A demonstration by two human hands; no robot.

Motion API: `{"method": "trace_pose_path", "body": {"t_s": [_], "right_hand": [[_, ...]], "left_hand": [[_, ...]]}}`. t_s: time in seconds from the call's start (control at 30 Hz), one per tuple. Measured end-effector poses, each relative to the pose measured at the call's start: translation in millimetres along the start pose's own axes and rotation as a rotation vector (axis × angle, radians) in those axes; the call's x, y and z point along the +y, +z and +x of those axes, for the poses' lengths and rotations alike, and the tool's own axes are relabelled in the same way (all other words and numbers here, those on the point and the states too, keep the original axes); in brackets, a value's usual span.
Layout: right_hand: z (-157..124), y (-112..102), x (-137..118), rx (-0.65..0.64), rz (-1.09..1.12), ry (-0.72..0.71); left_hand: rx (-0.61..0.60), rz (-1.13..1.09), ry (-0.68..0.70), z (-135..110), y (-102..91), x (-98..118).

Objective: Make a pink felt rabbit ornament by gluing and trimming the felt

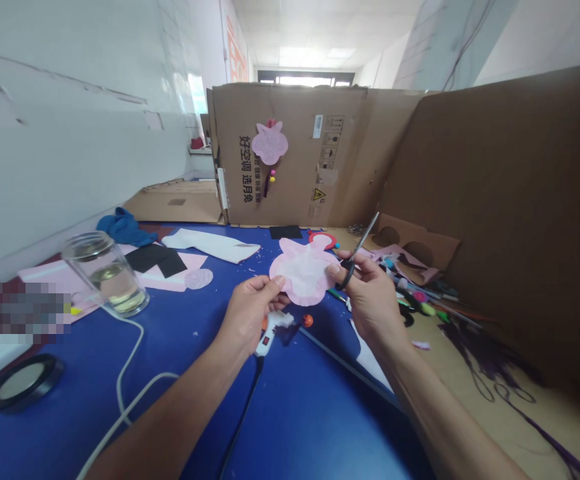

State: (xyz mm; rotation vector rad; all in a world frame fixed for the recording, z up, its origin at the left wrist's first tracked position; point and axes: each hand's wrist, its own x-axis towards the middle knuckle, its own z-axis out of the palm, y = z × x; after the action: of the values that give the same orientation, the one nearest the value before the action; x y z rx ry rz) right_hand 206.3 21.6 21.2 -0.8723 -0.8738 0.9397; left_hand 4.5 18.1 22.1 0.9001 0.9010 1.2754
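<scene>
Between both hands, above the blue table, is a pink scalloped paper cutout [304, 270] with a whitish middle and two pointed tips on top. My left hand [255, 303] pinches its lower left edge between thumb and fingers. At the right edge, my right hand [370, 293] grips the cutout with the thumb and also holds black-handled scissors [365, 239], their blades pointing up and away. Just below the cutout lies a white glue gun [266, 339] with a dark cord. A small orange ball [308, 321] sits beside it.
A glass jar of pale liquid [117, 283] stands left, near black paper [157, 260] and a tape roll [23, 381]. A cardboard panel [290, 200] at the back bears a similar pink cutout [270, 143]. Craft scraps [415, 290] crowd the right side. White cables cross the table's left.
</scene>
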Motion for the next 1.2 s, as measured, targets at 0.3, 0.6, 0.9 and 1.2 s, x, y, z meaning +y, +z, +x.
{"method": "trace_pose_path", "body": {"t_s": [0.3,0.6,0.9,1.2], "right_hand": [[-3.7,4.0,2.7,-0.038,-0.026,0.046],[-12.4,12.2,4.0,-0.078,-0.043,0.066],[-16.7,17.5,2.4,-0.107,-0.086,0.081],[-9.3,8.2,-3.9,-0.147,-0.106,0.067]], "left_hand": [[0.019,-0.051,0.029,-1.6,2.8,9.7],[0.048,-0.084,0.042,0.4,0.5,12.7],[0.056,-0.068,0.068,1.7,-1.0,15.1],[0.078,-0.053,0.066,3.4,-1.7,12.9]]}}
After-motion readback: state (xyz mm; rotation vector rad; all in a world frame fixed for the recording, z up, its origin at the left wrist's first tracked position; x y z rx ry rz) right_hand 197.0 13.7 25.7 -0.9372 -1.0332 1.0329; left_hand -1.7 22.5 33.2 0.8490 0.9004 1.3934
